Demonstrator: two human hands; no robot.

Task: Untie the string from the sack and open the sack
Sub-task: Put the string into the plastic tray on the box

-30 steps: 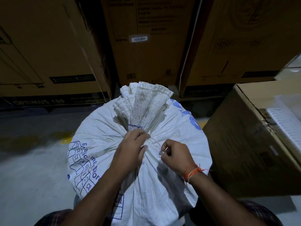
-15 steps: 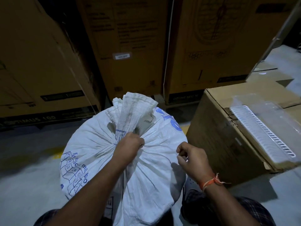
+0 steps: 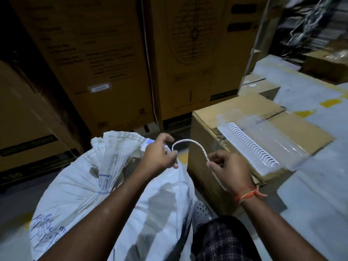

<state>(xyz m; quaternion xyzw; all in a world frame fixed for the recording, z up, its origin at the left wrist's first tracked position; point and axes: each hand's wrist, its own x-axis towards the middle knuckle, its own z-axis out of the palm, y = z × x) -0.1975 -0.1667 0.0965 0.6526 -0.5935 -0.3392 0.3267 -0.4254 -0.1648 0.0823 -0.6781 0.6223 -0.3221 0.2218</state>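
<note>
Both hands pinch the white string arched above the sack: left hand over the sack's loosened mouth, right hand beside it.

Bare forearms, an orange thread bracelet on the right wrist, dark checked trousers.

Single head cam, wide-angle, looks fwd/down, close over sack.
</note>
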